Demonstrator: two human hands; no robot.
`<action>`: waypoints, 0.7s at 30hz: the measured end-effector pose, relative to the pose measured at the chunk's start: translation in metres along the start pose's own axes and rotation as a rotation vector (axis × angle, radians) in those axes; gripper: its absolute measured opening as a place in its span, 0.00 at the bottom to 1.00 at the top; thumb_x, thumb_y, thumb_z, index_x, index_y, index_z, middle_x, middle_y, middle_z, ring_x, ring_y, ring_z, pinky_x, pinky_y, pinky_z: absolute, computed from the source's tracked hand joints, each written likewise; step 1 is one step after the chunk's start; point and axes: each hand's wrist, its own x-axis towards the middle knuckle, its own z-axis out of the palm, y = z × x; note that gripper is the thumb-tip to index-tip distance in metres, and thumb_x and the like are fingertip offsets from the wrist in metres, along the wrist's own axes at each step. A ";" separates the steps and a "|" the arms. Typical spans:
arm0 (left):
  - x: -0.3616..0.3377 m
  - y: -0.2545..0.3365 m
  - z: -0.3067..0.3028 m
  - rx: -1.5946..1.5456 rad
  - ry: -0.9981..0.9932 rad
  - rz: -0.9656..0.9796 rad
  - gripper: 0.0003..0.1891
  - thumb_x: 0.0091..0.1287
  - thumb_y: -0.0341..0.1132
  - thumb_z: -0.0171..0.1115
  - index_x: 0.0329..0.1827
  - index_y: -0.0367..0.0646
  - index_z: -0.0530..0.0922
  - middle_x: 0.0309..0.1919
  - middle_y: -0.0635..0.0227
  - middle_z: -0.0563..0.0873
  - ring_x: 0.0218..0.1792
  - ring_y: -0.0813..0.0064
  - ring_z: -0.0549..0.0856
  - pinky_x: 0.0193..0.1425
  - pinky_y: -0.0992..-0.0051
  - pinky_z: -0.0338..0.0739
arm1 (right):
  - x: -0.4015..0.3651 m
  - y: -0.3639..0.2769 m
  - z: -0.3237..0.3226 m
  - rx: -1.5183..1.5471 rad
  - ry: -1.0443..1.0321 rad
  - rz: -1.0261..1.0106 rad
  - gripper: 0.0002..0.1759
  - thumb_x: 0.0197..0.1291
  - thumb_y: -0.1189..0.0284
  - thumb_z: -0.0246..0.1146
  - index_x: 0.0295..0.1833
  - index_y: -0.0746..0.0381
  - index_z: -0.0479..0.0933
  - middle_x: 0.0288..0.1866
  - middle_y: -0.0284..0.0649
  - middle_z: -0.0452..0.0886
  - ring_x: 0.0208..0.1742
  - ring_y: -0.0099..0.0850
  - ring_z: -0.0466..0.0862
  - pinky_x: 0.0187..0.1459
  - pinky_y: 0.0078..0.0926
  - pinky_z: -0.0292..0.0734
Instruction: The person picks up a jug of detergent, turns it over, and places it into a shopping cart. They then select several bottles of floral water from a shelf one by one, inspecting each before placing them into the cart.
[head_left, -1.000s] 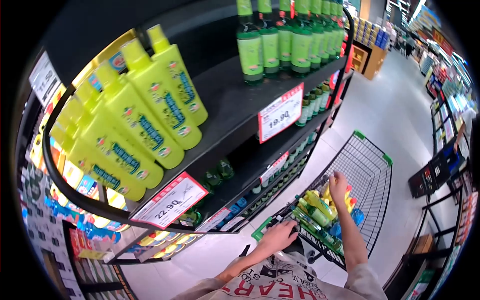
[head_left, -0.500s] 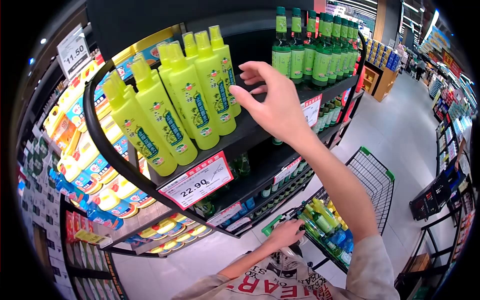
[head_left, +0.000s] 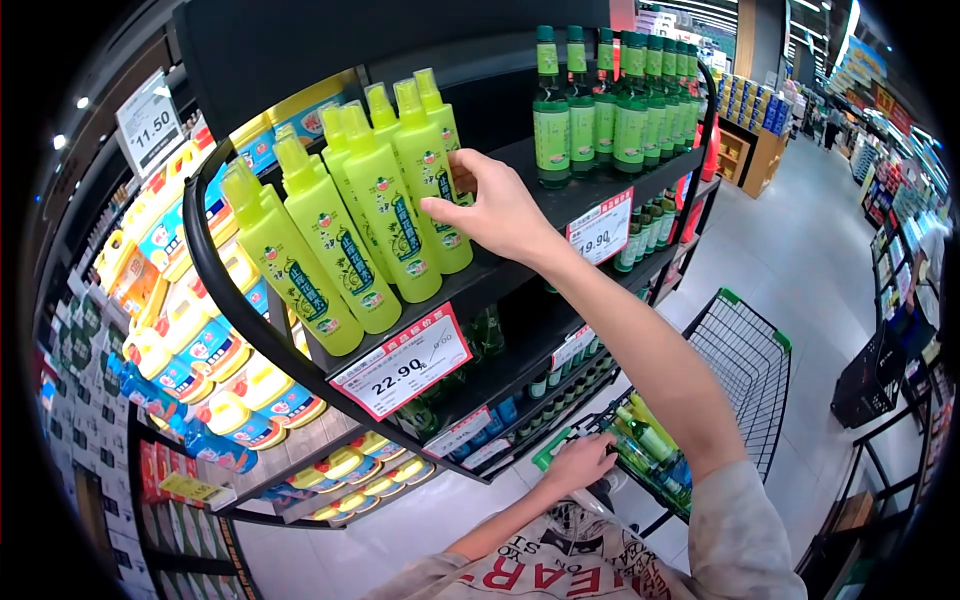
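On the upper shelf stand several yellow-green spray bottles (head_left: pixel 400 220) with clear caps. My right hand (head_left: pixel 492 208) is at the rightmost one, thumb in front of it and fingers at its far side, partly hidden; the fingers are apart, and whether they touch the bottle is unclear. Lower down, my left hand (head_left: pixel 583 462) is closed on the handle of the shopping cart (head_left: pixel 740 345). Green and yellow bottles (head_left: pixel 645 440) lie in the cart's basket.
Dark green glass bottles (head_left: pixel 585 130) stand at the shelf's right end. Price tags (head_left: pixel 400 362) line its black front edge (head_left: pixel 510 275). Yellow-capped jugs (head_left: pixel 205 330) fill the display at left. A black basket (head_left: pixel 870 375) is across the aisle.
My right hand has moved left and down to the rightmost spray bottle. My left hand stays at the cart handle. The view has shifted slightly.
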 end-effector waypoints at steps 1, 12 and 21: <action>0.000 0.000 0.000 -0.001 0.004 0.002 0.14 0.63 0.37 0.60 0.49 0.40 0.77 0.31 0.60 0.83 0.33 0.60 0.83 0.38 0.65 0.77 | -0.001 -0.001 -0.002 -0.042 0.004 -0.020 0.26 0.52 0.66 0.69 0.50 0.73 0.74 0.46 0.52 0.81 0.51 0.42 0.82 0.55 0.33 0.75; 0.002 -0.003 0.000 -0.094 -0.025 0.027 0.13 0.65 0.37 0.61 0.49 0.41 0.75 0.28 0.62 0.82 0.31 0.63 0.84 0.36 0.65 0.77 | -0.087 -0.059 -0.070 0.540 0.454 -0.039 0.27 0.61 0.71 0.61 0.62 0.73 0.65 0.46 0.47 0.78 0.46 0.36 0.82 0.55 0.38 0.78; 0.008 0.021 -0.001 -1.570 -0.287 -0.322 0.34 0.75 0.60 0.31 0.66 0.40 0.65 0.53 0.54 0.81 0.54 0.59 0.82 0.56 0.62 0.77 | -0.304 0.040 -0.074 0.701 0.674 0.616 0.19 0.67 0.72 0.58 0.59 0.66 0.65 0.45 0.44 0.78 0.43 0.32 0.83 0.41 0.31 0.85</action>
